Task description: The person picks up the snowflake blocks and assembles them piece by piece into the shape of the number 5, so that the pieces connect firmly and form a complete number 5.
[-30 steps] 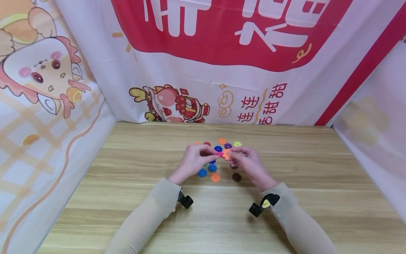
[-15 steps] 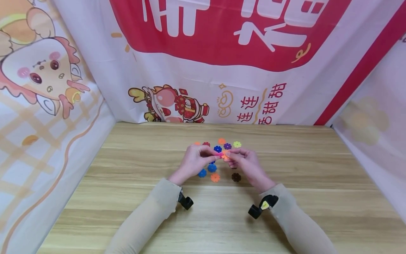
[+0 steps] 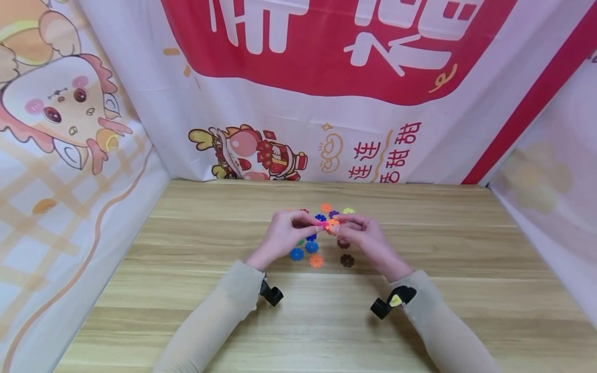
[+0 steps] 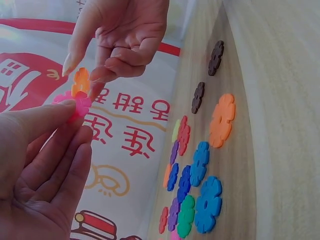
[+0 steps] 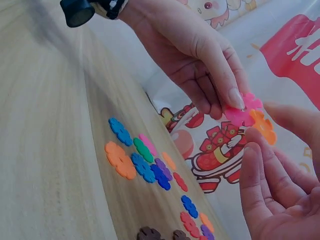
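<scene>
Above the table, my left hand (image 3: 283,235) pinches a pink flower-shaped snowflake disc (image 4: 75,104) between thumb and fingers. An orange snowflake disc (image 4: 81,82) is slotted into its edge, standing at an angle to it. My right hand (image 3: 363,234) has thumb and fingertips at opposite edges of the orange disc, with its other fingers loosely curled, as the right wrist view shows. In that view the left thumb covers part of the pink disc (image 5: 242,110). Below the hands lie loose discs, among them a blue one (image 3: 311,247) and an orange one (image 3: 316,260).
Several more notched discs lie flat around the hands, including a dark brown disc (image 3: 347,260), a yellow disc (image 3: 349,211) and a green disc (image 4: 186,216). The wooden table (image 3: 317,326) meets a printed cloth backdrop (image 3: 289,103) at its far edge.
My right hand has shifted its fingers on the orange disc; index finger and thumb stand wider apart, and more of the disc shows. The left hand stays almost still with the pink disc.
</scene>
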Demonstrator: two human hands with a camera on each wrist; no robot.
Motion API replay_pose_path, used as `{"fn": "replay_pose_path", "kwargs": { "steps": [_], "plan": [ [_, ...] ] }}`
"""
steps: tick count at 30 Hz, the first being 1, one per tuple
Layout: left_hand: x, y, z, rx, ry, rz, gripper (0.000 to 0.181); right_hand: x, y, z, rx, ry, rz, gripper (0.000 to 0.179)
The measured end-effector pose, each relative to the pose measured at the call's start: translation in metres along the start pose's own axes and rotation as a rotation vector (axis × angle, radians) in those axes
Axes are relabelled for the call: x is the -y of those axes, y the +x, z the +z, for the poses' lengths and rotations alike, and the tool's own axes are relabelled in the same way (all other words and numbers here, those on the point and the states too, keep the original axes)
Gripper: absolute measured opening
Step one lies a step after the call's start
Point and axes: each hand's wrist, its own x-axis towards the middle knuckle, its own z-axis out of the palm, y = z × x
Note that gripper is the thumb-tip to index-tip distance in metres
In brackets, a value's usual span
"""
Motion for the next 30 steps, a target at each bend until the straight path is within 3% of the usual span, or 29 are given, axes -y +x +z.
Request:
{"fn": "replay_pose_path", "kwargs": {
  "steps": [7, 13, 23, 30],
  "plan": [
    [0.001, -0.001, -0.001, 0.04, -0.036, -0.009, 0.008, 0.003, -0.001, 0.0, -0.004, -0.134, -0.015, 0.051],
    [0.0, -0.002, -0.001, 0.039, -0.05, -0.02, 0.008, 0.002, -0.001, 0.003, -0.03, -0.184, -0.018, 0.049],
    [0.004, -0.003, -0.004, 0.042, -0.07, -0.016, 0.015, 0.001, 0.001, 0.0, -0.049, -0.149, -0.03, 0.049],
    [0.017, -0.008, -0.013, 0.049, -0.011, -0.046, 0.023, 0.002, 0.001, -0.004, -0.067, -0.148, -0.016, 0.055]
  ]
}}
